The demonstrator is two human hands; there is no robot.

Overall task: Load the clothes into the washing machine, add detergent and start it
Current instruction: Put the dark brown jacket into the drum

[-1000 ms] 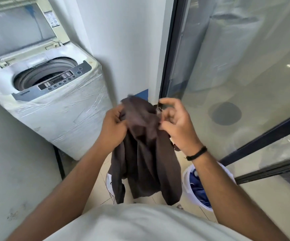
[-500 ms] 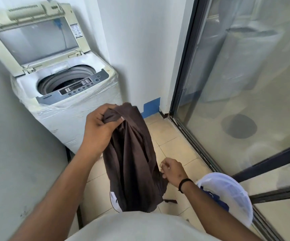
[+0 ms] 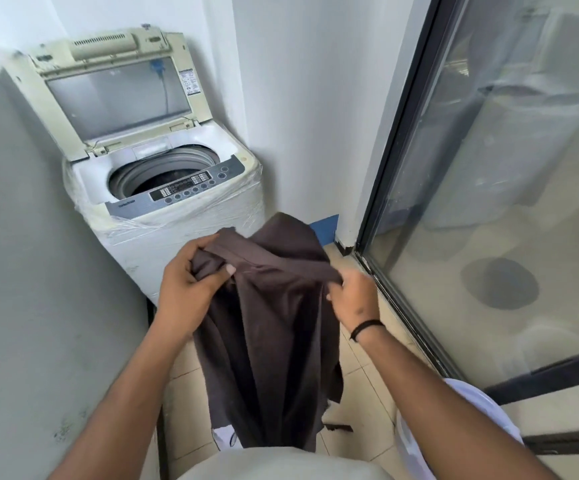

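A dark brown garment (image 3: 267, 341) hangs in front of me, stretched between both hands by its top edge. My left hand (image 3: 186, 289) grips its left corner and my right hand (image 3: 354, 297) grips the right end. Behind it stands a white top-loading washing machine (image 3: 177, 216) wrapped in plastic film, its lid (image 3: 118, 88) raised and its drum (image 3: 163, 173) open. The grey control panel (image 3: 180, 192) runs along the machine's front edge. The garment is held below and in front of the drum opening.
A white laundry basket (image 3: 454, 434) sits on the tiled floor at lower right. A grey wall (image 3: 38, 271) closes the left side, a glass sliding door (image 3: 489, 202) the right. Blue tape (image 3: 326, 228) marks the white wall's base.
My right hand has come up from near the basket and taken hold of the garment's top edge. The view has turned toward the machine.
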